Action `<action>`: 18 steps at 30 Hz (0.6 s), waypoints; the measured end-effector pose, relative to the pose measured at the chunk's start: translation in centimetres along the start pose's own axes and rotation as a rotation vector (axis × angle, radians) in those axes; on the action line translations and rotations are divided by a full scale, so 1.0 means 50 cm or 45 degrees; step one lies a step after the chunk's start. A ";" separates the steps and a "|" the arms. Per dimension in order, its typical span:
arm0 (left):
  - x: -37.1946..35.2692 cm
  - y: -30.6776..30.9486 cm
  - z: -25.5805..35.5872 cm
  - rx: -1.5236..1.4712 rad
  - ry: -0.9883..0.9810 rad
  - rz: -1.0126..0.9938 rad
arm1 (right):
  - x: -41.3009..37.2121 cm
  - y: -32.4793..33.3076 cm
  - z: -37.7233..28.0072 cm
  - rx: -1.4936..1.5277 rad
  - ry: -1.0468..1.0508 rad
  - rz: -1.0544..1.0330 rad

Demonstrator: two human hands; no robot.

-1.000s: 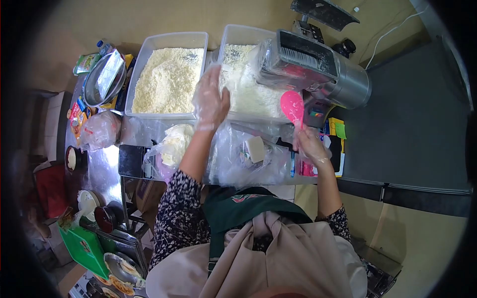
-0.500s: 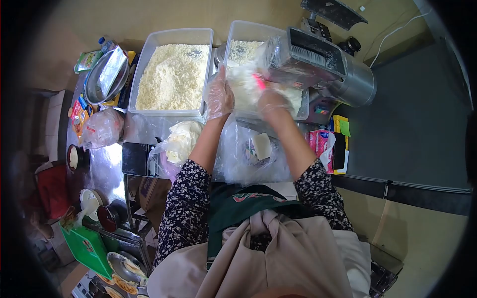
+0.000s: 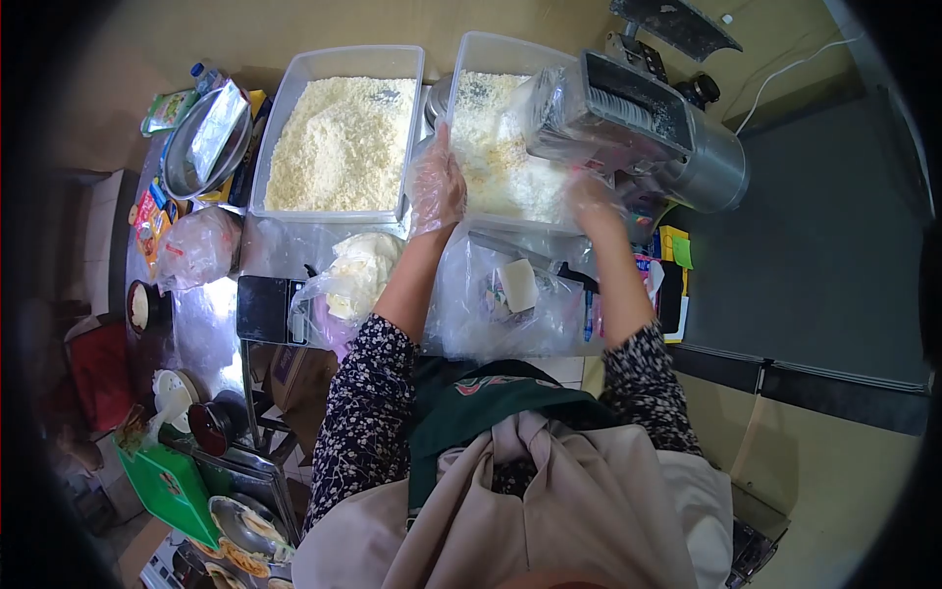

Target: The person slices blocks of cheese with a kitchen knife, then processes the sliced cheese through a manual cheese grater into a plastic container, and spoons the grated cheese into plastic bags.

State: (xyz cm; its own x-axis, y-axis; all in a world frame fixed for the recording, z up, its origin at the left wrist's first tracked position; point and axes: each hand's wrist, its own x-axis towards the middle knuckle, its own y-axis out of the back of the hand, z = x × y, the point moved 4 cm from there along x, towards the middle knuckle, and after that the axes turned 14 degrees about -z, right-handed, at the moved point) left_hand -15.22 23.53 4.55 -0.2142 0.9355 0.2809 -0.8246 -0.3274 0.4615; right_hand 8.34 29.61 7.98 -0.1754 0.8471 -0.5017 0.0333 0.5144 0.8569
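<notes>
I judge that powder (image 3: 494, 187) is being stirred; left hand (image 3: 438, 185) beside the tub (image 3: 505, 56), right hand (image 3: 595, 201) blurred; their grips I cannot tell; a next stroke would need steady tub.

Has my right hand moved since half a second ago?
Yes. Against the right-hand tub, your right hand has shifted rightward, from over the tub's front part to near its front right corner, closer to the machine.
</notes>
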 end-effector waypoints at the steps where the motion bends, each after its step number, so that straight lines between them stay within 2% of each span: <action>1: 0.002 0.001 -0.001 0.006 -0.002 -0.001 | 0.024 -0.014 -0.029 0.142 0.086 0.149; 2: 0.003 0.003 -0.002 0.023 0.000 0.002 | 0.056 -0.036 -0.058 0.194 -0.038 0.094; 3: 0.002 0.002 -0.001 0.038 0.003 0.002 | 0.042 -0.026 -0.113 0.109 -0.081 -0.144; 4: 0.002 0.005 0.004 0.040 0.004 -0.005 | 0.023 -0.040 -0.161 -0.125 0.219 -0.083; 6: 0.002 0.012 0.005 0.004 0.154 -0.107 | -0.029 -0.042 -0.197 -0.005 0.288 0.104; 7: 0.000 0.012 0.006 0.006 0.158 -0.104 | -0.076 -0.010 -0.203 -0.069 0.246 0.035; 9: -0.003 0.008 0.002 -0.049 0.242 -0.123 | -0.145 0.035 -0.164 -0.178 0.103 -0.014; 12: -0.001 0.008 0.002 -0.016 0.188 -0.087 | -0.175 0.073 -0.039 -0.365 -0.089 0.012; 15: 0.000 0.008 0.004 -0.005 0.203 -0.081 | -0.113 0.060 0.016 -0.377 -0.203 -0.023; 16: 0.004 0.008 0.003 -0.001 0.199 -0.077 | -0.084 0.064 0.017 -0.376 -0.199 -0.017; 18: 0.000 0.006 -0.001 0.060 0.219 -0.077 | -0.029 0.064 0.003 -0.268 -0.025 -0.046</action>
State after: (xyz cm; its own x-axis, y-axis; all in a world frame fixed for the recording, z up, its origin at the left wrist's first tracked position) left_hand -15.47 23.45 4.66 -0.2544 0.9614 0.1050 -0.8142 -0.2716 0.5131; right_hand 8.82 30.07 11.45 -0.1532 0.8320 -0.5331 -0.1796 0.5071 0.8430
